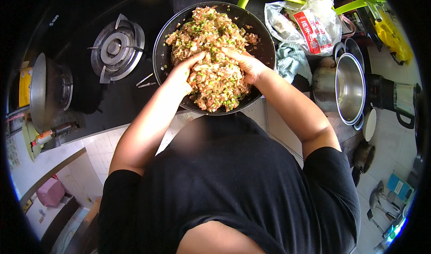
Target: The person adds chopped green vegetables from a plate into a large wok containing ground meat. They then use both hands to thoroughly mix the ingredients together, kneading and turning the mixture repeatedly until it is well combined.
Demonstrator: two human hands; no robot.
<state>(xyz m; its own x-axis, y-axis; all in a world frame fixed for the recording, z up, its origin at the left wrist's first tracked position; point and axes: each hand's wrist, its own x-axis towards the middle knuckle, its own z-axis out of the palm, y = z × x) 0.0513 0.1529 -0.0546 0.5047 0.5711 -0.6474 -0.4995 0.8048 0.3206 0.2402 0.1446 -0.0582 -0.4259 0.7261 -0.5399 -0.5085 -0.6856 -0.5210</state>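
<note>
Nearest is the person's black shirt [224, 173]. Just beyond it, at the near edge of the dark desk [105, 114], sits a wide black pan [266, 52], its near rim seemingly over the edge, probably to keep it within easy reach. The minced mixture [217, 90], flecked with green, is heaped in the pan, whose raised wall likely stops it from spilling. The left hand [183, 73] and right hand [247, 67] press into the mound from opposite sides, which seems to bear on it evenly; their thumbs show, but the other fingers are largely buried, so I cannot tell how tightly they curl. To the right stands a steel pot [324, 87]; farther, a blue-green cloth [292, 61] lies just beside the pan, perhaps for wiping. Left and farther is a bare gas burner [114, 47]; far right, a clear plastic bag [333, 28].
</note>
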